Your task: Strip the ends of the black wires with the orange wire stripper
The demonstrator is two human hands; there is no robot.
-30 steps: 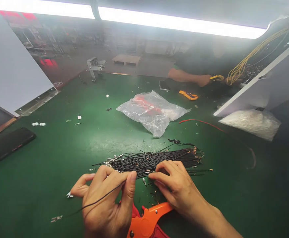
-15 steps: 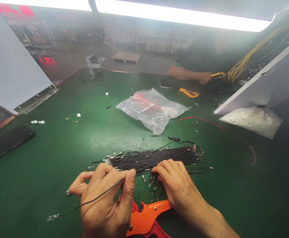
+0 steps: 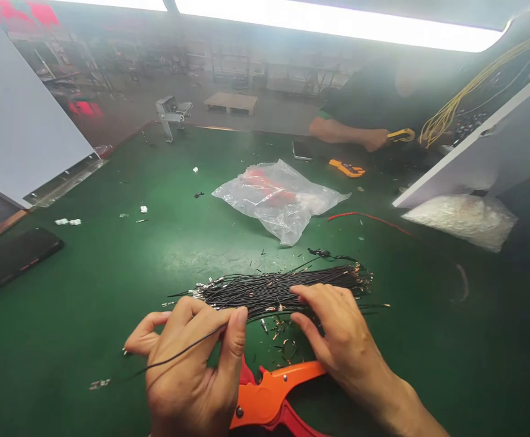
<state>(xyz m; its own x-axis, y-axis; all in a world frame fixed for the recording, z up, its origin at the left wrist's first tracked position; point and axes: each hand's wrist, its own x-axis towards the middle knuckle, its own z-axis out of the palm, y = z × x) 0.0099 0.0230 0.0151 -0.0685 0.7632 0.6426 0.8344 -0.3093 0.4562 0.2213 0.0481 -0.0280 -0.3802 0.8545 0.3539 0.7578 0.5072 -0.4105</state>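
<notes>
My left hand (image 3: pixel 192 364) is closed, thumb and forefinger pinching a thin black wire (image 3: pixel 174 359). The wire runs down and left across the back of that hand, with silvery metal terminals (image 3: pixel 100 384) at its lower end. My right hand (image 3: pixel 344 334) is open, thumb and fingers apart, over the near right side of a bundle of black wires (image 3: pixel 265 289). Terminals line the bundle's left end and bare copper strands its right. Below my hands are orange and red wire strippers (image 3: pixel 265 397); one orange handle reaches my right palm, and my left hand hides their jaws.
Wire scraps (image 3: pixel 285 349) lie below the bundle. Beyond it are a clear plastic bag (image 3: pixel 278 200) with red contents, a red wire (image 3: pixel 369 215) and a yellow-orange tool (image 3: pixel 347 169). Across the table, a person's hand (image 3: pixel 376 139) holds yellow pliers (image 3: pixel 401 135). White panels stand on both sides.
My right hand has shifted slightly right, its thumb and fingers spreading apart from the wires. The strippers' orange handle has swung slightly upward. My left hand still pinches the wire.
</notes>
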